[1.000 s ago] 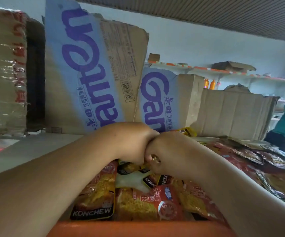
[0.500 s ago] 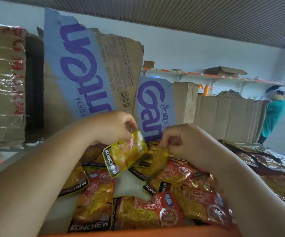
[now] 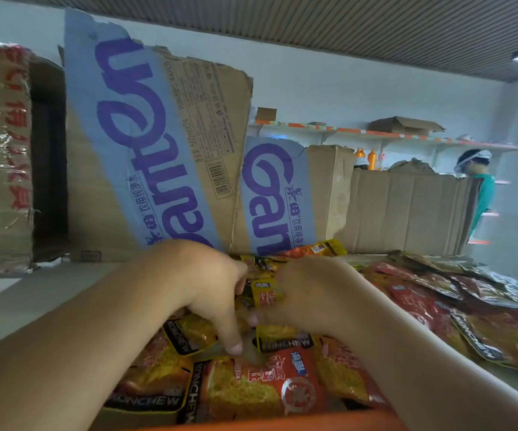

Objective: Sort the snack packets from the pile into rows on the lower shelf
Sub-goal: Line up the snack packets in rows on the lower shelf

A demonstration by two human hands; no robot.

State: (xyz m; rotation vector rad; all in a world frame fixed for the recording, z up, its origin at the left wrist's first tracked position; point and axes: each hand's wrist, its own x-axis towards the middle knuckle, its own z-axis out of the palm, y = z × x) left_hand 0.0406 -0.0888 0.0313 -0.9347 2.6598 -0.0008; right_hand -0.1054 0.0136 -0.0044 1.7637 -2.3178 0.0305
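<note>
One finger [image 3: 233,343] of the left hand [image 3: 201,284] stretches straight down, its tip touching the snack pile [image 3: 251,390] in the gap between two packets. Its other fingers fold away behind the knuckles, so whether they pinch anything cannot be told. Just at its three o'clock, the right hand [image 3: 313,293] has its fingers curled inward. A small yellow packet [image 3: 265,294] stands upright between the two hands, touching both, but which hand clamps it is hidden. Below, toward six o'clock, yellow and orange packets lie overlapped and askew against the orange shelf lip [image 3: 282,426], no row formed yet. Out at three o'clock spreads a looser heap of red packets [image 3: 432,306]. At twelve o'clock lean the torn cardboard boxes [image 3: 145,144], and bare shelf board [image 3: 33,303] shows at nine o'clock. The risk I judge greatest is the slick film: a weak pinch on the upright packet could let it drop back and muddle the colours. Packets nearest the lip could slide over the edge if the probing finger drags them toward six o'clock.
</note>
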